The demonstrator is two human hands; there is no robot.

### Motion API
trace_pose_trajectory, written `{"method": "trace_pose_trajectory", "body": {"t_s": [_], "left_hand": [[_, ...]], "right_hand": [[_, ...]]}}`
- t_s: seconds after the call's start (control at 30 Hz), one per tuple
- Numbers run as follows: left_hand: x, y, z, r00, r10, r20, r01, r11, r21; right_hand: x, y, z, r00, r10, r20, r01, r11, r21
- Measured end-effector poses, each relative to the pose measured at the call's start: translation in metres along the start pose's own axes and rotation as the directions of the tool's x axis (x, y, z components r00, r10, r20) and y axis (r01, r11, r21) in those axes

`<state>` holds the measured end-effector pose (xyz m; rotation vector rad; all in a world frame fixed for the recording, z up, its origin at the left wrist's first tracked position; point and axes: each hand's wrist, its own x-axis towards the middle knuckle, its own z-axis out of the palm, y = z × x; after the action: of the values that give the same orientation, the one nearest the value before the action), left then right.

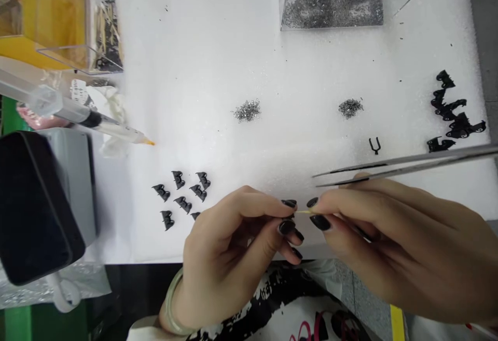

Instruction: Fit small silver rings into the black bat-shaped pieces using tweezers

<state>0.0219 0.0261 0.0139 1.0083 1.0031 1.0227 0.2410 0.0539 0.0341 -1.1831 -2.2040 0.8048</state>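
My left hand [237,242] is closed in a pinch near the table's front edge, on what looks like a small black plastic part mostly hidden by the fingertips and dark nails. Facing it, my right hand [392,232] pinches a thin wooden toothpick [302,212], whose tip reaches the left fingertips. Metal tweezers [389,168] also lie in my right hand, their tips apart and pointing left. Several black bat-shaped parts [182,204] are spread left of my left hand. A tiny black fork-shaped piece [375,146] lies beyond the tweezers.
Two piles of tiny metallic bits, one left [248,110] and one right [350,108], lie mid-table. More fill a clear box [332,6] at the back. Black parts [459,123] cluster at right. At left are a syringe [93,118], a phone [35,206] and a toothpick box [107,35].
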Motion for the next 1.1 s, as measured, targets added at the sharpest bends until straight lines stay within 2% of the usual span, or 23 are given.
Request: {"method": "trace_pose_trajectory", "body": {"t_s": [0.17,0.33,0.57,0.83,1.0,1.1], "left_hand": [[0.001,0.002,0.01,0.997,0.018,-0.071,-0.017,1.0,0.023],[-0.001,0.006,0.021,0.979,0.004,-0.205,0.018,0.994,0.104],[0.0,0.002,0.006,0.999,-0.017,-0.047,0.017,1.0,0.003],[-0.001,-0.001,0.005,0.998,-0.019,-0.056,0.017,1.0,-0.025],[-0.001,-0.001,0.004,0.996,-0.077,-0.05,0.073,0.994,-0.085],[0.0,0.001,0.005,0.994,-0.086,-0.067,0.079,0.991,-0.106]], "right_hand": [[0.003,0.001,0.002,1.0,-0.02,0.001,0.02,0.999,-0.026],[0.003,0.002,-0.001,0.999,-0.043,-0.019,0.042,0.998,-0.045],[0.006,0.0,0.0,0.996,-0.083,-0.036,0.08,0.994,-0.08],[0.006,-0.001,0.0,0.997,-0.055,-0.059,0.052,0.997,-0.059],[0.005,-0.002,-0.004,0.99,-0.036,-0.136,0.03,0.998,-0.047],[0.007,-0.003,-0.004,0.997,-0.027,-0.078,0.025,0.999,-0.027]]}}
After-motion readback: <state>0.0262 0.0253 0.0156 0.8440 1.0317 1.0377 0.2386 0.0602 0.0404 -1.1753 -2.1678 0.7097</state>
